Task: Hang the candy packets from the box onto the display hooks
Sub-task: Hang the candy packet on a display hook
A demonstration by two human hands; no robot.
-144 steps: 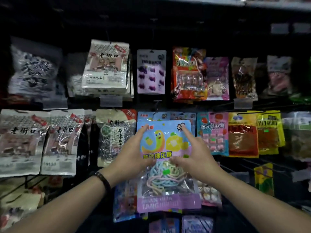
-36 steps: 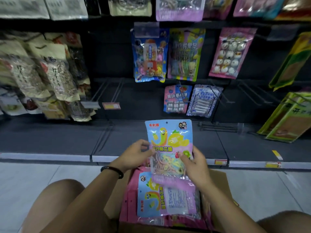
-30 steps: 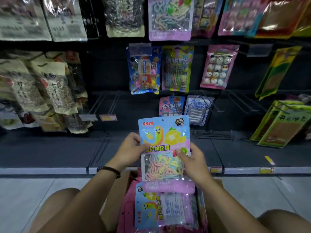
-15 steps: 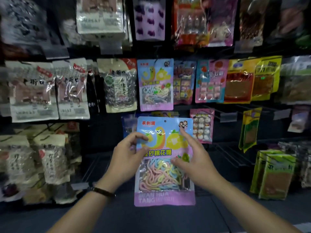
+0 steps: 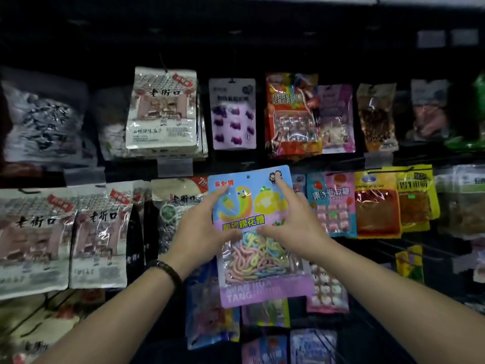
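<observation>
Left hand (image 5: 202, 232): it grips the left edge of the blue-and-pink plastic candy packet (image 5: 258, 261) with a clear window. The thumb is on the front and the forefinger is stretched up along the packet.
Right hand (image 5: 296, 227): it grips the right edge in the same way, and its forefinger reaches the upper right corner.
Candy packet: it is upright, with its face to the person, raised before the middle row of the display. I judge it is not yet hung.
Hanging hole (image 5: 247, 177): a small round hole in the middle of the top edge, uncovered.
Hook: its tip is hidden behind the packet, so I cannot tell where it is.
Good way: keep the top edge flat and level with both forefingers, bring the hole to the hook tip, then push straight back.
Neighbours: the grey seed bag (image 5: 178, 206) on the left and the blue packet of square sweets (image 5: 332, 206) on the right are just beside it.
Risk: a tilted packet could miss the hook or catch on a neighbour.
</observation>
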